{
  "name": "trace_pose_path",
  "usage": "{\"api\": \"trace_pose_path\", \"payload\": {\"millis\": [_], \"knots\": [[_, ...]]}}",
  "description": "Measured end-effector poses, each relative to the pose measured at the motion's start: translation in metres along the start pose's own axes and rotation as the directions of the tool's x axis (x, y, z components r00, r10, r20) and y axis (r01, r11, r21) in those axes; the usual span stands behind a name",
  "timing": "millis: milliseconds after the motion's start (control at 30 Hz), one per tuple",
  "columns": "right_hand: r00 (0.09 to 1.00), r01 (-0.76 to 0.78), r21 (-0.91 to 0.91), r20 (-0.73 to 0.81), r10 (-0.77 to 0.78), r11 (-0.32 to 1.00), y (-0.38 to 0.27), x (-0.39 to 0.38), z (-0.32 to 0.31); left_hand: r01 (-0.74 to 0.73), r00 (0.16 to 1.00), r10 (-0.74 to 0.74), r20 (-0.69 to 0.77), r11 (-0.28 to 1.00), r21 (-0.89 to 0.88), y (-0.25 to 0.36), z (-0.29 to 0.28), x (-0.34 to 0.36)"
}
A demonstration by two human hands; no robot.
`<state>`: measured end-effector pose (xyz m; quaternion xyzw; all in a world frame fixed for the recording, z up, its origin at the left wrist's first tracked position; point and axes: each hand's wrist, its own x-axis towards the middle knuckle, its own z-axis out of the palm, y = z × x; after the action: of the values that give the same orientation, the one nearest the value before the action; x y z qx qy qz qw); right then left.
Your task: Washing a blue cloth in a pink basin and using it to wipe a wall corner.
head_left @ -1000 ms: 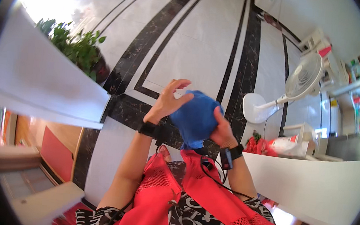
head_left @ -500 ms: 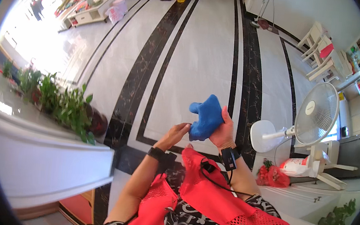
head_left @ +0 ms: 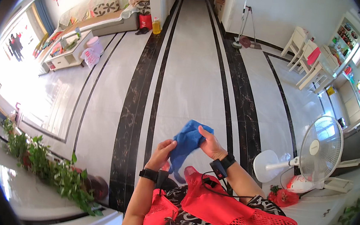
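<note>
A blue cloth (head_left: pixel 187 139), bunched at the top with a strip trailing down, hangs in front of my body. My left hand (head_left: pixel 161 155) pinches its left edge between thumb and fingers. On the other side, my right hand (head_left: pixel 212 147) grips the upper right part, its thumb lying over the fabric and its other fingers partly hidden behind. Each wrist wears a black strap with a small device. Below the cloth, my red mesh vest (head_left: pixel 219 201) covers a black and white patterned shirt.
A white standing fan (head_left: pixel 320 146) is on the right, near a red bag (head_left: pixel 284 198). Leafy plants (head_left: pixel 51 167) line the left side. Farther off are a sofa (head_left: pixel 111 16), a low white table (head_left: pixel 67 53), white chairs (head_left: pixel 308 53) and a broom with dustpan (head_left: pixel 246 42).
The view has tilted up, showing more of the far room. The cloth has changed from a raised, pointed bundle to a looser shape with a strip hanging down between my hands.
</note>
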<state>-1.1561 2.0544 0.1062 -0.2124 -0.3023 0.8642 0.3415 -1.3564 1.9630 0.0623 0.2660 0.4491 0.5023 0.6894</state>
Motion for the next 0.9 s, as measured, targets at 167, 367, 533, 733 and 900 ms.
{"api": "trace_pose_path", "payload": {"millis": [167, 367, 533, 733, 900], "knots": [[0.977, 0.001, -0.025, -0.211, -0.006, 1.000, -0.031, 0.064, -0.051, -0.103, 0.994, 0.103, 0.032, 0.995, 0.005, 0.110, -0.018, 0.102], [0.877, -0.065, 0.097, -0.470, 0.104, 0.993, -0.044, 0.094, -0.131, -0.113, 0.990, 0.103, -0.095, 0.989, -0.097, 0.169, -0.049, 0.223], [0.849, 0.037, 0.100, -0.528, 0.022, 0.994, -0.080, 0.171, -0.161, -0.082, 0.994, 0.076, -0.077, 0.993, -0.083, 0.196, -0.079, 0.330], [0.909, -0.016, -0.098, -0.417, -0.027, 0.995, -0.161, 0.320, -0.217, -0.186, 0.967, 0.169, -0.189, 0.980, -0.072, 0.268, -0.087, 0.445], [0.937, -0.112, -0.190, -0.347, 0.040, 0.975, -0.261, 0.418, -0.218, -0.295, 0.925, 0.258, -0.278, 0.950, -0.100, 0.311, -0.117, 0.538]]}}
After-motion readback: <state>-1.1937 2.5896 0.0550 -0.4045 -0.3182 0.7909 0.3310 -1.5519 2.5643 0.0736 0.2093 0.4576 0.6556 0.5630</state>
